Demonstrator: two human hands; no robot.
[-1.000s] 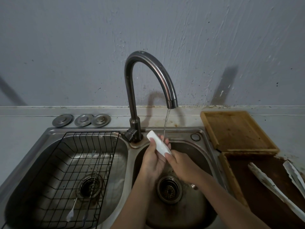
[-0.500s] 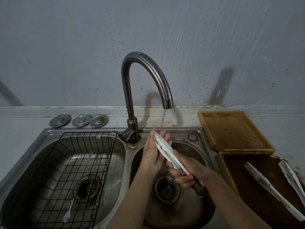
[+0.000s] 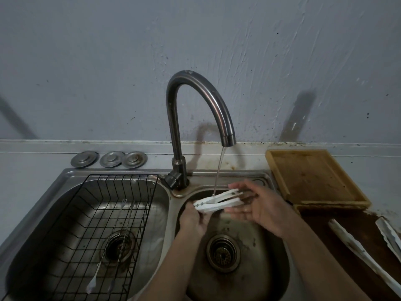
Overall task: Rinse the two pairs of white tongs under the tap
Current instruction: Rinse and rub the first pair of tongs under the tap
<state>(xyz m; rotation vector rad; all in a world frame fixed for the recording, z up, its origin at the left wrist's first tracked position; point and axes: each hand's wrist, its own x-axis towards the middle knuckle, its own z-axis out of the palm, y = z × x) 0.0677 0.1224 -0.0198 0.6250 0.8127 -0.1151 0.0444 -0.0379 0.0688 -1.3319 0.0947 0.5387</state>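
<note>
A pair of white tongs (image 3: 219, 202) lies almost level over the right sink basin (image 3: 267, 268), under the thin stream from the curved tap (image 3: 195, 105). My left hand (image 3: 193, 220) grips its left end from below. My right hand (image 3: 262, 205) holds the right end, fingers around both arms. The water lands on the middle of the tongs. A second pair of white tongs (image 3: 355, 250) rests on the dark wooden board (image 3: 325, 231) at the right, its arms spread apart.
The left basin holds a black wire rack (image 3: 71, 213) with thin utensils (image 3: 97, 276) in it. Three metal drain covers (image 3: 108, 159) sit behind the sink. A light wooden tray (image 3: 314, 177) stands right of the sink. The wall is close behind the tap.
The tongs have swung from pointing up and left to lying nearly level. My right hand moved up and right to the far end; my left hand dropped to the left end.
</note>
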